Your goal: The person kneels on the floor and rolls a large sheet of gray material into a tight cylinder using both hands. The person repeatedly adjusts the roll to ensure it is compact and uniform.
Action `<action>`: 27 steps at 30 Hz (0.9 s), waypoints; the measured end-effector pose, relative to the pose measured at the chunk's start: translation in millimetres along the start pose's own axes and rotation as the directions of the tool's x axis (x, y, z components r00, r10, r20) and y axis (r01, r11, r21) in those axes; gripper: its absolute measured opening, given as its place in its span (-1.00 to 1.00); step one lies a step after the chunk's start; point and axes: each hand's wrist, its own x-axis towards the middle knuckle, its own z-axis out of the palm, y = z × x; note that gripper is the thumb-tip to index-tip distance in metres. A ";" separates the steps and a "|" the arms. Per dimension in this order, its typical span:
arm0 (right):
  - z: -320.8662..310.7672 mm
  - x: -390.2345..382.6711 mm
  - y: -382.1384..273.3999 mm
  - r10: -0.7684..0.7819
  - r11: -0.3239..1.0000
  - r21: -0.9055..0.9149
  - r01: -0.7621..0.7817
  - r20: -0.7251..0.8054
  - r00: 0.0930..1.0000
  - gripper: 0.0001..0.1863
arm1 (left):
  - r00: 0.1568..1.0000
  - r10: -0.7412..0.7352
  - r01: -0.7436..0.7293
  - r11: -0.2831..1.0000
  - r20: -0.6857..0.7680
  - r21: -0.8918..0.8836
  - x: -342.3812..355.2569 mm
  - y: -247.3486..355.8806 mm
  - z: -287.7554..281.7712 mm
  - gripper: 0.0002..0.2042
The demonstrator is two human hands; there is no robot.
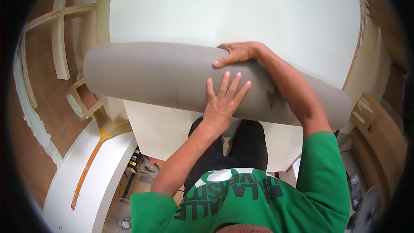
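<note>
A long grey roll (164,71) lies crosswise on a pale white board (233,8) in front of me. My left hand (222,108) rests flat on the roll's near side, fingers spread, pointing away from me. Just beyond it, my right hand (239,54) grips the roll over its top, thumb toward me and the other fingers curled over the far side, partly hidden. Dark smudges show on the roll beside my right forearm. My legs in black trousers are below the roll.
At left are plywood panels with wooden frames (60,47) and a white curved surface (71,164) bearing an orange-handled broom (88,168). Brown cardboard (375,133) leans at right. Assorted items (144,166) lie low beside my legs.
</note>
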 end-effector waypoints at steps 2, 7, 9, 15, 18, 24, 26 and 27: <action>-10.6 5.1 -2.0 0.025 0.998 0.058 -0.027 0.032 0.999 0.33 | 0.999 0.016 -0.017 1.000 0.041 0.014 12.3 -4.6 -11.0 -0.06; -13.6 13.1 0.9 0.035 0.999 0.023 -0.036 0.052 0.998 0.32 | 0.998 0.000 -0.001 1.000 0.056 0.024 17.7 -7.5 -8.8 0.03; -14.3 18.8 2.7 0.042 0.998 0.036 -0.044 0.058 0.997 0.31 | 0.999 0.000 -0.001 1.000 0.048 0.022 19.6 -11.0 -7.4 0.07; -6.8 21.5 32.3 -0.058 0.994 -0.101 0.044 -0.136 0.989 0.22 | 0.997 0.035 -0.043 0.993 0.076 0.106 20.9 -2.7 -1.6 0.14; 8.9 0.7 11.4 -0.051 0.977 -0.214 -0.018 -0.310 0.949 0.20 | 0.996 -0.017 0.012 0.998 0.089 0.064 23.5 -8.3 -3.4 0.17; 12.0 -35.9 36.5 0.034 0.972 -0.206 -0.115 -0.360 0.932 0.21 | 0.993 -0.020 0.010 0.997 0.116 0.083 22.4 -3.6 -5.4 0.24; 14.4 -41.7 49.3 0.077 0.978 -0.158 -0.136 -0.333 0.940 0.22 | 0.992 -0.011 0.006 0.999 0.129 0.034 21.9 -1.9 -9.0 0.25; 14.1 -41.0 48.5 0.092 0.982 -0.131 -0.139 -0.312 0.946 0.23 | 0.993 -0.014 0.009 0.999 0.119 0.043 20.7 -2.3 -6.2 0.25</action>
